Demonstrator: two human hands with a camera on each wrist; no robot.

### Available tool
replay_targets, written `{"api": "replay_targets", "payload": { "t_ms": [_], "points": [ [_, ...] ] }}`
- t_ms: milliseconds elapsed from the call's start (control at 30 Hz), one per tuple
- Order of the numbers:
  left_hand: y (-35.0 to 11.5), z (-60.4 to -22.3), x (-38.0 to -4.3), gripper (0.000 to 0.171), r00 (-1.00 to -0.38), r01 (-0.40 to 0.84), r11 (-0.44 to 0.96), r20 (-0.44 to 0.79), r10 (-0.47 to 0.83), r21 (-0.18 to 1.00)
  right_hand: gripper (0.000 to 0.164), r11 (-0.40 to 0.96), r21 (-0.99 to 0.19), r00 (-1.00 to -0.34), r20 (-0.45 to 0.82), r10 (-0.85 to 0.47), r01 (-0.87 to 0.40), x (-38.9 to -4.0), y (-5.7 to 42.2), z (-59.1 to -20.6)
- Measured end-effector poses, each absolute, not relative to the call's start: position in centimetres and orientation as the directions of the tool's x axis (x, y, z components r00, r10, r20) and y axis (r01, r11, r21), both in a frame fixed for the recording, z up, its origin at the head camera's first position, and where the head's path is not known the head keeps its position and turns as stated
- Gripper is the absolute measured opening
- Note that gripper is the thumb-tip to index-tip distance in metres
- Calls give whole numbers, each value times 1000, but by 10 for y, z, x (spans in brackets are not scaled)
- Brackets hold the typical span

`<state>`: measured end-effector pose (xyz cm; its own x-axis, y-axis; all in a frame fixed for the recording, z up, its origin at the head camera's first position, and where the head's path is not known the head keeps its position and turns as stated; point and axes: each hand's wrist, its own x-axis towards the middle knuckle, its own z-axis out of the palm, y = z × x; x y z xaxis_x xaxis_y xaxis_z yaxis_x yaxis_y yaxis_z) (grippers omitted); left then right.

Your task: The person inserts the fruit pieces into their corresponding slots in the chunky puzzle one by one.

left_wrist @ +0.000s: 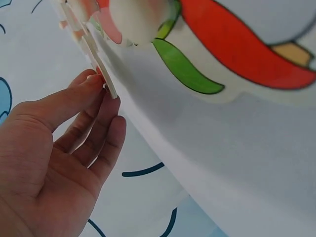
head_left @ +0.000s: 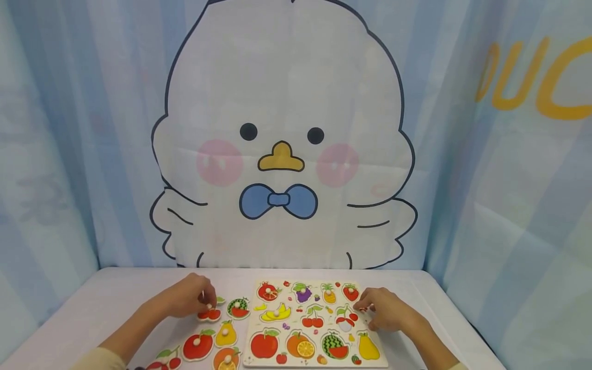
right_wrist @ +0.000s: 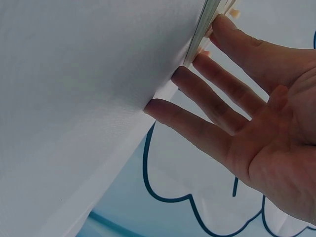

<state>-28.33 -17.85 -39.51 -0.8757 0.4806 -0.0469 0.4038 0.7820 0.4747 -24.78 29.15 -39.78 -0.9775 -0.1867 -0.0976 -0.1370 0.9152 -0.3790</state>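
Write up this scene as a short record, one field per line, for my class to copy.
Left hand: pinches a red fruit piece
Right hand: at the right edge of the puzzle board
Loose pieces left of board: watermelon, pear, apple, orange, among others
Pieces on board: pomegranate, grapes, pineapple, strawberry, bananas
Surface: white table
Backdrop: cartoon bird with blue bow tie

A cartoon bird and orange letters, seemingly "DUC", decorate striped curtains.
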Motion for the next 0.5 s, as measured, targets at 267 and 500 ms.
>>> {"api": "replay_targets", "payload": {
  "t_ms": [267, 500],
  "points": [
    [-167, -394, -288, 17, -863, 421, 766, -45, 503, 487, 40, 913, -374, -974, -85, -209, -163, -249, 294, -399],
    [-158, -393, -291, 17, -853, 429, 755, -54, 520, 496, 41, 913, -362, -968, -83, -235, -190, -250, 295, -399]
  ]
}}
